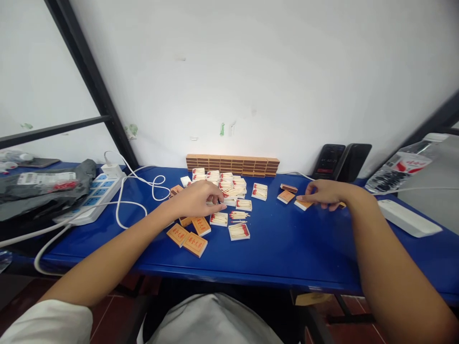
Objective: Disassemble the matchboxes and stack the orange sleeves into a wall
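My left hand [202, 198] hovers over the cluster of matchbox trays, thumb and index tips almost meeting in a pinch. Whatever sits between them is too small to make out. Around it are white trays full of red-tipped matches [239, 231], a few loose matches [239, 216], and several orange matchbox sleeves [195, 243] nearer the edge. On the right, my right hand [324, 192] has its fingertips on an orange matchbox [302, 205] lying flat. Beside that lie another matchbox [286, 196] and one on its side [289, 188]; part of one more shows under the hand.
A long stacked row of matchboxes [233, 165] runs along the wall. Two phones [328, 161] lean at the back right, near a water bottle [403, 165] and a white bar-shaped object [409, 218]. At left are a power strip [95, 198], white cables and a grey plastic bag [46, 191].
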Demonstrator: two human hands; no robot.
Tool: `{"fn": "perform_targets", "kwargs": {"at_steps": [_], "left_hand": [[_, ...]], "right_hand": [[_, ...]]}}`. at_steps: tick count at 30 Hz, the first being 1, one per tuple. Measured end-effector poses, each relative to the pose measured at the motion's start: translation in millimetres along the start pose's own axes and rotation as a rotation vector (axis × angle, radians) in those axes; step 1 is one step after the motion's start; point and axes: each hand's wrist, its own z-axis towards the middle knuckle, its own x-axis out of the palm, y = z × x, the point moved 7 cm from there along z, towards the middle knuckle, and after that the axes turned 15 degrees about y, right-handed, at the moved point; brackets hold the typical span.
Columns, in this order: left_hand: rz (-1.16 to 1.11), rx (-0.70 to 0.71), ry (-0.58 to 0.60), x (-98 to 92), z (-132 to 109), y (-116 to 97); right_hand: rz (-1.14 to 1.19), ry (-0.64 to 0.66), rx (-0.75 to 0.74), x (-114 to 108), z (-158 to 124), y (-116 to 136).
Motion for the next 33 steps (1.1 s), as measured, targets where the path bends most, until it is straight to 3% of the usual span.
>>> {"fn": "perform_targets", "kwargs": {"at_steps": [8,13,15,18,21,27,33], "left_hand": [[0.003,-0.008,0.016,1.6,0.1,-0.6],[0.054,-0.016,-0.017,1.2,1.1,0.0],[0.076,-0.020,-0.072,-0.6,0.4,-0.2],[0.110,-0.012,-0.189,-3.6,-2.0,-4.4],[0.172,0.028,-0.253,0.6,-2.2,-15.4],[0.287,0.085,-0.396,14.6,-1.2,-36.2],[0.278,0.069,-0.478,14.8,-2.2,-37.9]], "right_hand": [[0.078,0.122,-0.026,18.8,-7.0,14.5],[-0.026,0.145,-0.071,23.5,-17.9,30.8],[-0.017,0.138,-0.178,26.0,-32.0,51.5],[0.087,0.148,-0.481,35.9,-59.1,98.4],[0.206,0.071,-0.718,49.0,-76.0,139.6],[0.437,-0.019,-0.868,87.2,-70.6,179.7],[0.540,-0.082,-0.869,100.4,-64.6,185.1]]}}
